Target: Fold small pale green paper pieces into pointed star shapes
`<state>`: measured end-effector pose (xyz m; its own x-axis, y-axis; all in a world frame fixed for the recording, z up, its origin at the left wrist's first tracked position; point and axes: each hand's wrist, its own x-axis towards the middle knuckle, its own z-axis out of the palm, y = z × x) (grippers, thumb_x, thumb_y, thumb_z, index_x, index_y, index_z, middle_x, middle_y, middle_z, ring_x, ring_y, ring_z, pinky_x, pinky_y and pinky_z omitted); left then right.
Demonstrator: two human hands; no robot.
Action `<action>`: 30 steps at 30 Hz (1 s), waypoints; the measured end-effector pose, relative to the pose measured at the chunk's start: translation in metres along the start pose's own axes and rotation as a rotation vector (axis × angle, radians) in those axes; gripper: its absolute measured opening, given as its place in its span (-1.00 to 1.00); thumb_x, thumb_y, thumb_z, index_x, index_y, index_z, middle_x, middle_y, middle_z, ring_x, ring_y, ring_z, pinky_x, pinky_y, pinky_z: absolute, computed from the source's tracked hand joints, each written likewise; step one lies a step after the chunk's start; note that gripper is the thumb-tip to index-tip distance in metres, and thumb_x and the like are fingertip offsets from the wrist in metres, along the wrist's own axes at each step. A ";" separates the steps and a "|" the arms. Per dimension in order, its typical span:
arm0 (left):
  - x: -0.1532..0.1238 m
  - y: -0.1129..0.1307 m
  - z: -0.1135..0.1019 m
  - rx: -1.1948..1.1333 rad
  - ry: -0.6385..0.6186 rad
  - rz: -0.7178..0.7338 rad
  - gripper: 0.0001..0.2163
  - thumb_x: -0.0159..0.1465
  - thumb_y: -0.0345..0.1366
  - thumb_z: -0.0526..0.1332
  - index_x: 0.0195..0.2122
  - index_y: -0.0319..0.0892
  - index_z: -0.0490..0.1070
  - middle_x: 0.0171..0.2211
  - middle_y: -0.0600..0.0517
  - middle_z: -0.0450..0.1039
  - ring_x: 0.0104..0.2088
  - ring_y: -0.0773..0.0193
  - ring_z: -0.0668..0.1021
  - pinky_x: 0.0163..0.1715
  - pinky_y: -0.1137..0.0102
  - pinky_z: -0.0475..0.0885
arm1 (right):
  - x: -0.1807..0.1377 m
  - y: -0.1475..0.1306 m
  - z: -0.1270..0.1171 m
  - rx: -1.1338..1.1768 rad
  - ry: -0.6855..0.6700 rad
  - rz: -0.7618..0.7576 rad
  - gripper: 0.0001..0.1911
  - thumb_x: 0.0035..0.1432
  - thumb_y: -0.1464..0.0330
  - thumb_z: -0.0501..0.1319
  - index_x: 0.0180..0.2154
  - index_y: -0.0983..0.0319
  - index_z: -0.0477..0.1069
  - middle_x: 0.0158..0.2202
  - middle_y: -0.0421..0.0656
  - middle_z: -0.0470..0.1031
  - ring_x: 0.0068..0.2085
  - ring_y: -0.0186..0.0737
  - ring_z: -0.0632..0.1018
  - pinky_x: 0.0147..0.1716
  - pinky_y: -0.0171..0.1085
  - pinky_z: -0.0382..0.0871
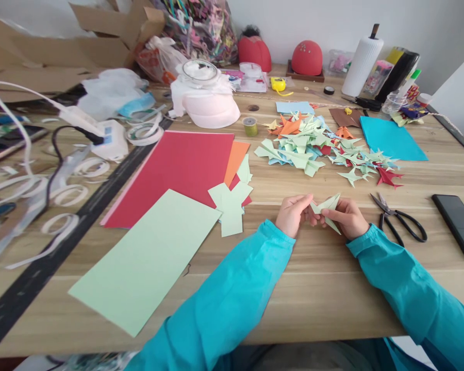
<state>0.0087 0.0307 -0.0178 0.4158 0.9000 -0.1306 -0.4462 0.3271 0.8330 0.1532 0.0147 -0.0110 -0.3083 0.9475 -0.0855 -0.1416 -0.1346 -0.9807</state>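
Observation:
Between my two hands is a small folded pale-green paper crane (330, 204), its pointed parts spreading out above and below my fingers. My left hand (294, 212) is closed, with thumb and fingertips pinching the crane's left end. On the other side my right hand (347, 217) grips the crane's body with the thumb on top. Just beyond lies a heap of folded paper cranes (303, 144) in green, orange, blue and red. Scissors (396, 214) with black handles rest to the right of my right hand. Left of my hands are small cut green paper pieces (232, 206).
A large green sheet (145, 257) and a red sheet (178, 172) lie to the left. A black phone (458, 226) is at the right. Farther back are a blue sheet (392, 138), a yellow tape measure (278, 84) and a white power strip (110, 140) with cords.

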 end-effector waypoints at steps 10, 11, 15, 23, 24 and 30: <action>0.002 -0.003 0.001 0.041 0.119 0.051 -0.75 -0.09 -0.19 0.32 -0.56 -0.27 0.34 -0.66 0.08 0.37 -0.69 0.44 0.38 -0.67 0.50 0.26 | 0.000 0.000 -0.002 0.016 0.071 -0.024 -0.78 0.01 0.24 0.21 -0.45 0.29 0.43 -0.55 -0.17 0.45 -0.55 -0.33 0.43 -0.57 -0.35 0.29; 0.002 -0.002 0.001 -0.003 0.152 0.062 -0.75 -0.09 -0.19 0.32 -0.55 -0.27 0.33 -0.65 0.09 0.38 -0.68 0.45 0.38 -0.66 0.50 0.27 | 0.000 0.000 -0.001 0.015 0.078 -0.043 -0.75 0.03 0.21 0.18 -0.44 0.29 0.42 -0.53 -0.16 0.45 -0.53 -0.33 0.43 -0.57 -0.35 0.29; 0.004 0.001 0.002 -0.146 0.228 0.069 -0.74 -0.12 -0.22 0.34 -0.52 -0.27 0.33 -0.61 0.08 0.41 -0.61 0.43 0.44 -0.56 0.48 0.34 | 0.000 -0.003 0.004 -0.026 0.085 -0.096 -0.69 -0.11 0.23 0.30 -0.32 0.26 0.38 -0.43 -0.15 0.47 -0.44 -0.30 0.46 -0.55 -0.36 0.31; 0.004 0.003 0.004 -0.175 0.242 0.051 -0.74 -0.14 -0.26 0.35 -0.51 -0.28 0.33 -0.62 0.06 0.43 -0.62 0.40 0.45 -0.55 0.46 0.36 | 0.003 0.000 0.005 -0.158 0.181 -0.074 -0.76 -0.01 0.22 0.23 -0.38 0.28 0.39 -0.53 -0.18 0.44 -0.55 -0.38 0.42 -0.61 -0.38 0.31; 0.004 0.002 0.003 -0.164 0.233 0.046 -0.75 -0.13 -0.27 0.34 -0.50 -0.28 0.34 -0.62 0.05 0.43 -0.61 0.39 0.46 -0.54 0.46 0.36 | 0.003 0.001 0.004 -0.171 0.195 -0.066 -0.75 0.00 0.21 0.21 -0.40 0.29 0.39 -0.55 -0.18 0.44 -0.57 -0.39 0.42 -0.61 -0.38 0.31; 0.004 -0.002 0.001 0.067 0.177 0.076 -0.70 -0.16 -0.31 0.36 -0.39 -0.30 0.41 -0.56 0.03 0.46 -0.54 0.32 0.49 -0.45 0.37 0.41 | 0.003 0.000 0.004 -0.221 0.192 -0.054 -0.73 -0.01 0.19 0.21 -0.47 0.29 0.38 -0.60 -0.19 0.43 -0.60 -0.40 0.41 -0.61 -0.38 0.31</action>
<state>0.0117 0.0336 -0.0194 0.2347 0.9599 -0.1532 -0.4150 0.2414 0.8772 0.1489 0.0161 -0.0110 -0.1188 0.9920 -0.0435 0.0621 -0.0363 -0.9974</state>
